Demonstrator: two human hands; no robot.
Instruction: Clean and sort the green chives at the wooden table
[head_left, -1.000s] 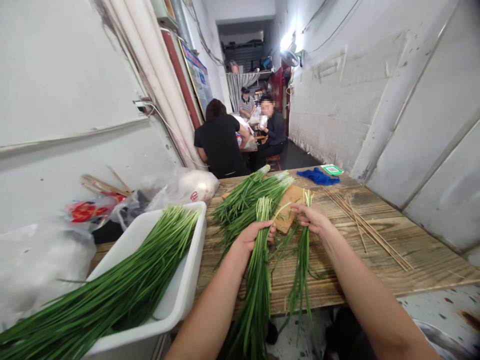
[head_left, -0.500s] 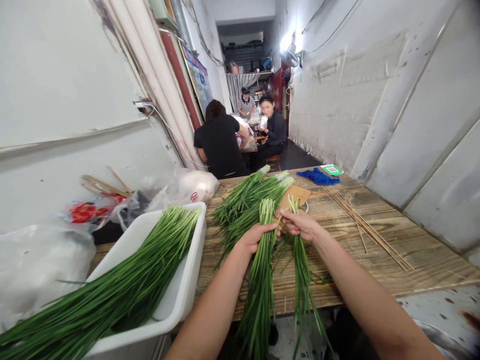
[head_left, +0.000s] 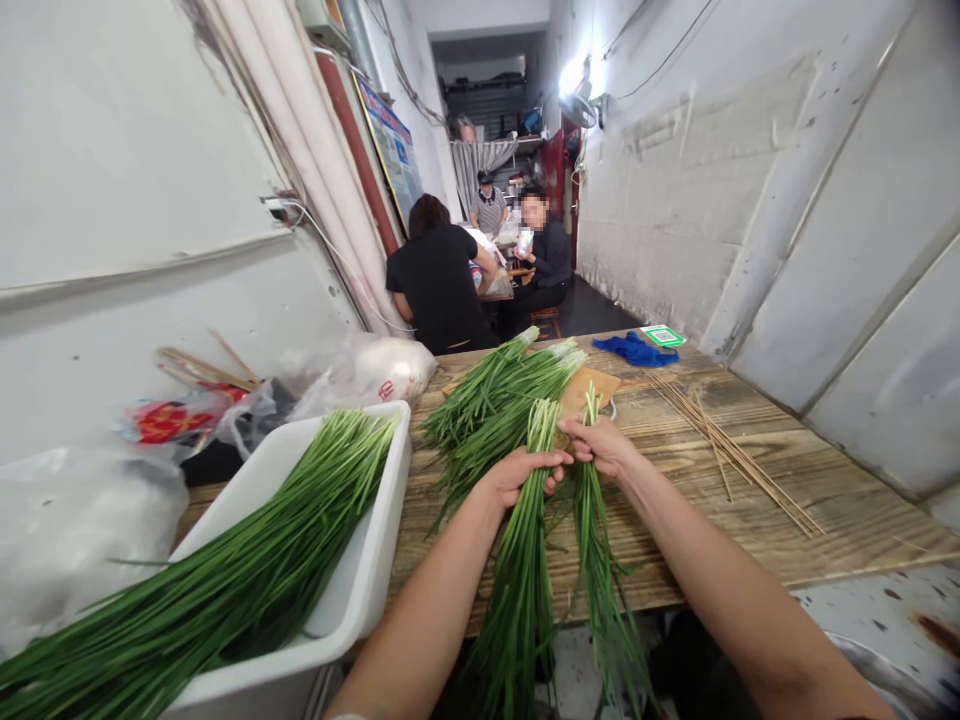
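My left hand point(head_left: 525, 474) is closed round a thick bunch of garlic chives point(head_left: 529, 540), pale stem ends up and green leaves hanging past the table's front edge. Close beside it, my right hand point(head_left: 598, 446) grips a thinner bunch of chives point(head_left: 592, 515) near its pale ends. The fingertips of both hands almost meet between the two bunches. Behind them, tied-looking bundles of chives point(head_left: 495, 395) lie on the wooden table point(head_left: 660, 480). At my left, a white plastic tub point(head_left: 375, 560) holds a large heap of loose chives point(head_left: 262, 560).
Thin wooden sticks point(head_left: 739, 455) lie on the right of the table, with a blue cloth point(head_left: 635, 349) and a QR-code card point(head_left: 663, 336) behind. Plastic bags point(head_left: 375, 370) crowd the left. Three people sit or stand farther back, one in a black shirt point(head_left: 439, 285).
My left hand and its bunch have shifted slightly right, and the right hand's bunch has swung a little left. Both hands keep their hold. The view has moved slightly.
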